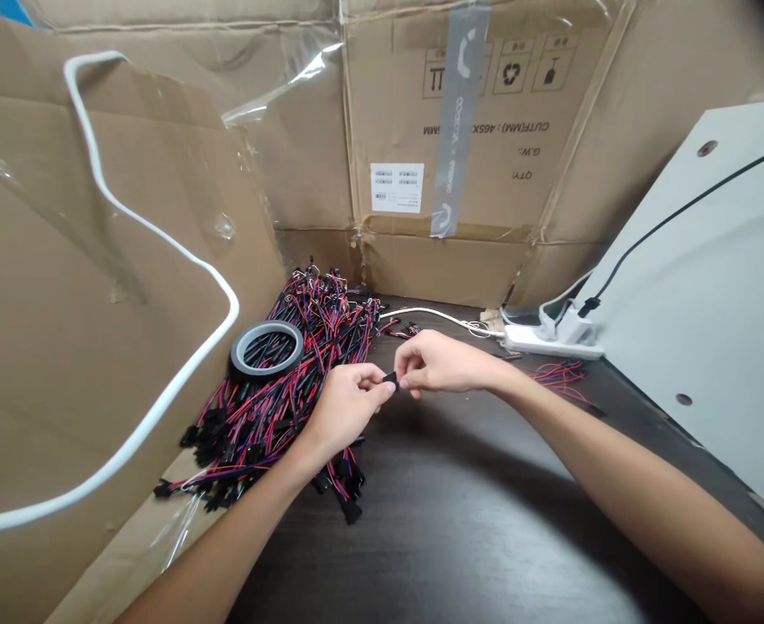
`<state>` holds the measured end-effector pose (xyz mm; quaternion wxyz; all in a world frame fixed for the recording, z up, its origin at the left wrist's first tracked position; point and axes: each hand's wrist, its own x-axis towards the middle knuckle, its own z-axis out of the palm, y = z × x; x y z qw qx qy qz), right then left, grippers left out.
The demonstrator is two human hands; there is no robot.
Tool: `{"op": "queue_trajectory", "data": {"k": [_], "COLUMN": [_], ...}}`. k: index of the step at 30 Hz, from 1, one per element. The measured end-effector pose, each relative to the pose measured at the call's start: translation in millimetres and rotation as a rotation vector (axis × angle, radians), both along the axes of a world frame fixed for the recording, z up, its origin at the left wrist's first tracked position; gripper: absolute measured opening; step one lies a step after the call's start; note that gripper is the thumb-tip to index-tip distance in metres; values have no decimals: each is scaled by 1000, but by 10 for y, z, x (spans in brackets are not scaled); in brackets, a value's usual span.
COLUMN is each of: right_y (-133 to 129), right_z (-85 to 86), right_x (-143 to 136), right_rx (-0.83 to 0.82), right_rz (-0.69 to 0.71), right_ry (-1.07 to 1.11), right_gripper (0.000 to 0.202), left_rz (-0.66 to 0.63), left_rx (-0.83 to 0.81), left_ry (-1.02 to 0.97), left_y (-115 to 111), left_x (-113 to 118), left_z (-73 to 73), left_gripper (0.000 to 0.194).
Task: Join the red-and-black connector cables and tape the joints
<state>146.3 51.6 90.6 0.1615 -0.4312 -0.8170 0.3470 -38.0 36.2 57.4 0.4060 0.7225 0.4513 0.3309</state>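
My left hand point(348, 400) and my right hand point(439, 362) meet above the dark table, fingertips almost touching. Between them is a small black piece point(391, 380), flat-looking; whether it is a connector or a bit of tape I cannot tell. The left thumb and forefinger pinch it. My right fingers are closed at its other edge, and what they grip is mostly hidden. Beside my left hand lies a heap of red, blue and black wire leads point(317, 347) with black connectors point(351, 510) at their ends. A roll of black tape point(239, 367) rests on the heap.
Cardboard walls point(304, 147) enclose the back and left. A white cable point(161, 238) runs down the left one. At the back right are a white power strip point(531, 340) with plugs, loose red wires point(560, 374) and a leaning white panel point(713, 286). The dark tabletop point(440, 511) lies in front.
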Motion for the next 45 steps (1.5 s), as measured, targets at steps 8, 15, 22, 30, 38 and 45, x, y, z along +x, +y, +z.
{"op": "queue_trajectory", "data": {"k": [8,15,22,30,38,45], "right_y": [3,-84,-65,-43,-45,-54], "right_z": [4,80,36,21,82,113], "right_x": [26,9,-16,-26,-1,-3], "right_rx": [68,363,467,463,474,459], "right_rz": [24,101,70,3,84,74], "right_ry": [35,84,2,-26,2,-12], "right_gripper": [3,9,9,11,10,11], "left_rz": [-8,17,71,75,36,104], "left_rx": [-10,-158,-148,-33,132,195], "left_ry": [-61,-229,-313,-281,-194,-148], "left_y": [-6,-19,-9,-2,-38,-78], "left_x": [9,26,19,29,27,39], "left_z": [23,29,-4,-39,-7,14], "left_gripper": [19,27,34,27,10,12]}}
